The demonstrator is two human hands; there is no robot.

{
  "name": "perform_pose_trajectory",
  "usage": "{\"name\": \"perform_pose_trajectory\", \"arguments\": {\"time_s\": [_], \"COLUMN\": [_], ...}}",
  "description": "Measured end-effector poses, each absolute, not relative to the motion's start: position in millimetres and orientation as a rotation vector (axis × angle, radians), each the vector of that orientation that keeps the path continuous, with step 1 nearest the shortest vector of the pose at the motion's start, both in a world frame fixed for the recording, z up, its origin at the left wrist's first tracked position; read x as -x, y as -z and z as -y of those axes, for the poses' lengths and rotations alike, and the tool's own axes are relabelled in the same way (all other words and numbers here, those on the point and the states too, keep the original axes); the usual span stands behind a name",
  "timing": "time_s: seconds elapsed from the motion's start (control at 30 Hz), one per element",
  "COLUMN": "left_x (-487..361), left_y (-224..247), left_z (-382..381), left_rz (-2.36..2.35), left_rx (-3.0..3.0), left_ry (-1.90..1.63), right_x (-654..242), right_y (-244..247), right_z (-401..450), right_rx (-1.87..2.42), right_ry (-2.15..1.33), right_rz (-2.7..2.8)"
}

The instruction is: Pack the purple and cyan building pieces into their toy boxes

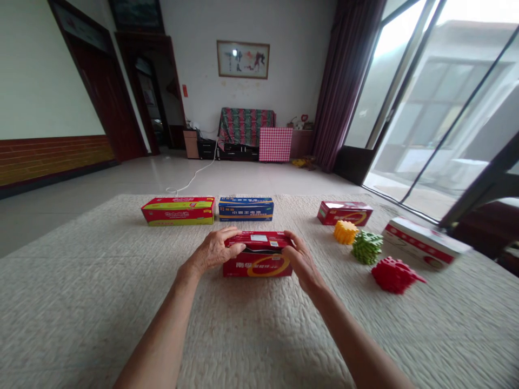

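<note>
A red box [258,265] with a yellow ring printed on its front sits on the pale quilted cover, in the middle. Its lid is slightly raised along the near edge, where a dark gap shows. My left hand [214,249] grips the box's left end, thumb on the lid's front edge and fingers over the top. At the right end my right hand [302,260] holds it the same way, fingers on the top corner and thumb at the front edge. What lies inside the box is hidden.
Behind stand a red-yellow box [178,211] and a blue box [246,209]. To the right are another red box [344,213], a white-red box [425,243], and yellow [345,232], green [367,247] and red [395,274] knobbly plastic pieces on the quilted cover [251,335].
</note>
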State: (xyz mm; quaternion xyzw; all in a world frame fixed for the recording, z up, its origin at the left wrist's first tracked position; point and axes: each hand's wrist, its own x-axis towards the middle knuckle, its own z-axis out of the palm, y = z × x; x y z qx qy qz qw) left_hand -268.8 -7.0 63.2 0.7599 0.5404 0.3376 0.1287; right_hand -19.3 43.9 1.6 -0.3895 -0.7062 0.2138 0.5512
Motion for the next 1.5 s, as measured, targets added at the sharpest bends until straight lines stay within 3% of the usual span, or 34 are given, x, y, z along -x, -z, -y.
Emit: {"name": "perform_pose_trajectory", "arguments": {"time_s": [0.37, 0.77, 1.17, 1.5], "left_x": [274.5, 278.9, 268.4, 270.4], "left_y": [-48.7, -51.1, -46.7, -19.7], "left_z": [1.5, 6.2, 2.9, -23.9], "left_rz": [-1.500, -1.326, -1.351, -1.632], "left_rx": [-2.000, -1.678, -1.661, -1.498], "left_ry": [-1.084, -1.016, -1.240, -1.483], "right_x": [10.2, -1.6, 4.7, 14.8], "right_y": [-33.5, -36.3, -21.3, -19.3], "right_z": [-34.5, -34.3, -44.7, -41.7], "right_rx": [1.042, 0.902, 1.045, 0.978], "right_ry": [-1.324, -1.456, -1.056, -1.268], "right_rz": [1.510, 1.496, 1.370, 1.158]}}
